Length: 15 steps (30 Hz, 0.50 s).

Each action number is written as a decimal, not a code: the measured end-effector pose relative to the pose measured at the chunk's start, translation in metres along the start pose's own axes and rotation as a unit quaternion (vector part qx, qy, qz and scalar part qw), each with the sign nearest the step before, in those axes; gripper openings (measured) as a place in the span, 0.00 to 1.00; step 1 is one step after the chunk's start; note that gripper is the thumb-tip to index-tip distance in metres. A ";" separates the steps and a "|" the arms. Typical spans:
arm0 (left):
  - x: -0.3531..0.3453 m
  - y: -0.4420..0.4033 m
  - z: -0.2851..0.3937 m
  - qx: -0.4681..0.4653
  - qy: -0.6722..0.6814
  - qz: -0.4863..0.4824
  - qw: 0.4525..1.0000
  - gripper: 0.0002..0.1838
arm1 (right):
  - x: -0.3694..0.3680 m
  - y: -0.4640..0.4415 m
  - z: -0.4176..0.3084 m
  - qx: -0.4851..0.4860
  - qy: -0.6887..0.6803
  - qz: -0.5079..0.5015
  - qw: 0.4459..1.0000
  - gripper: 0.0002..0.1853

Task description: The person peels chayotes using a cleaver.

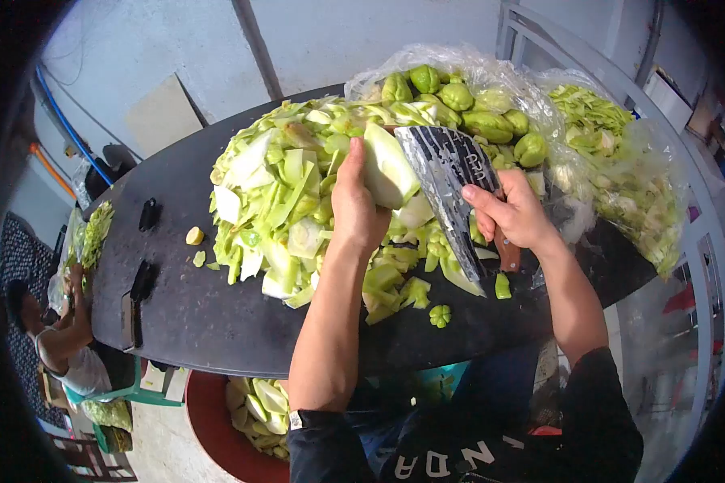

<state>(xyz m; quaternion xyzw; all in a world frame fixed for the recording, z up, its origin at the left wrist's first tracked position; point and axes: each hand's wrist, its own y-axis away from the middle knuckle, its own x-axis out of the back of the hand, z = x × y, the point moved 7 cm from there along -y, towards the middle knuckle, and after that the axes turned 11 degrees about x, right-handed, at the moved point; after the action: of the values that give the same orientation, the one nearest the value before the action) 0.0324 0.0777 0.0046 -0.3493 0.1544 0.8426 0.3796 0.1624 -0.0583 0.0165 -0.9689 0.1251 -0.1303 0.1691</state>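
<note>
Centre of the frame, and it looks like a cutting stroke is the step in hand: the left hand (358,197) has a pale green vegetable piece (391,171) gripped and raised over the table (185,310), its flat, light face turned to the right, while the right hand (514,211) brings a broad cleaver (447,189) up close alongside. Is the blade biting? Hard to say; its long left side overlaps the edge of the piece from this angle, so contact can't be told. What the next move calls for, by this reading, is a steady left grip and a controlled slide of the blade along the piece, with the left thumb well clear of the edge. Look at the pose: the left forearm climbs from the lower middle, wrist nearly straight, thumb standing upright along the piece's left side, the other fingers mostly hidden behind it. The right forearm slants in from the lower right, fingers curled around the wooden handle (508,252), thumb stretched toward the blade's flank, which lies at a tilt from upper centre down to the right. Behind the left hand sits a big heap of cut pieces (274,189), and whole green chayotes (457,97) wait in clear plastic at upper centre-right. Lower left of centre, more pale pieces (259,412) lie in a red tub (203,419) below the table edge.
</note>
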 end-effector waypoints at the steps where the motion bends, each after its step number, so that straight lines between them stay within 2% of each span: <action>1: 0.005 -0.001 -0.006 0.013 0.006 0.027 1.000 0.26 | 0.000 0.000 0.000 0.001 -0.006 0.006 1.000 0.19; 7: -0.013 0.000 -0.037 0.025 -0.018 -0.022 0.999 0.28 | 0.004 0.000 0.003 0.005 -0.050 0.041 0.998 0.19; 15: -0.017 0.003 -0.053 0.017 0.026 -0.002 1.000 0.28 | 0.003 -0.001 0.007 0.005 -0.079 0.058 0.995 0.19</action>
<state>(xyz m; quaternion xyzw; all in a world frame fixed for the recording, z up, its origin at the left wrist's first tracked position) 0.0631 0.0389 -0.0207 -0.3644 0.1779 0.8299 0.3833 0.1679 -0.0564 0.0113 -0.9665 0.1665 -0.0434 0.1903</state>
